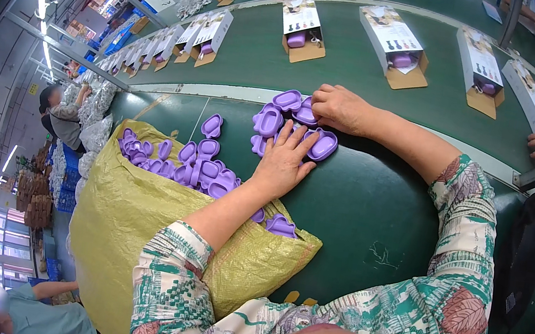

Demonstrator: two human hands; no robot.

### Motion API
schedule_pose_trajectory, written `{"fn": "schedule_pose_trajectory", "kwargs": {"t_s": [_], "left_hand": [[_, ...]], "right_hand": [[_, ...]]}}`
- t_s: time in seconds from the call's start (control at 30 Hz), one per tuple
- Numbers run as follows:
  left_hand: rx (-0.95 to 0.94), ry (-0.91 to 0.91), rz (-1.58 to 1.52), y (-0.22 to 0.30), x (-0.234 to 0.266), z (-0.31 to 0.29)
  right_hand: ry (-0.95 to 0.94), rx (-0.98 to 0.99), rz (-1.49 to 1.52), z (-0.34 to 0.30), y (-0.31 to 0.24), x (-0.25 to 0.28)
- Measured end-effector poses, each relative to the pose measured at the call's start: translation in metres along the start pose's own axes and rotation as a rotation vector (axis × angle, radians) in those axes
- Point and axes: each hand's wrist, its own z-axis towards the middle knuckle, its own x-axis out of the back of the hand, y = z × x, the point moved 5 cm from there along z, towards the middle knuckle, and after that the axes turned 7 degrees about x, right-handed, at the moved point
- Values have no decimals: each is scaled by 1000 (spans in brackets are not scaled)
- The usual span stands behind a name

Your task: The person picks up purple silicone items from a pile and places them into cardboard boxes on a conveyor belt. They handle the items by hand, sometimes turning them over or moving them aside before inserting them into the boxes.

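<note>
Head view: left hand (283, 164), fingers apart, lies over purple pieces (268, 120) heaped on the green table (372, 202); right hand (344, 109), fingers curled, at their far edge, its grip indeterminable.

The person wears a loose shirt (377, 312) with a busy print. The shirt is white and green, with some grayish purple bits. Lots of little green squares and thin green lines run over it. On the shirt's right sleeve (465, 243) is a big rusty red leaf (466, 312), with lines drawn in it. A smaller brownish leaf (448, 169) sits at that sleeve's edge. The shirt's left sleeve (172, 263) has green checks. Both sleeves stop partway down the arms. Past the shirt's sleeves, the left hand (281, 169) and right hand (344, 109) are bare.
</note>
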Motion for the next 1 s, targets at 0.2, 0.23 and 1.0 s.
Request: {"fn": "schedule_pose_trajectory", "kwargs": {"t_s": [0.2, 0.23, 1.0], "left_hand": [[23, -17, 1, -5, 4, -3], [11, -9, -7, -3, 2, 0], [-23, 26, -6, -1, -1, 2]], "right_hand": [[202, -17, -417, 23, 45, 28], [171, -76, -450, 23, 62, 31], [102, -60, -109, 32, 19, -24]]}}
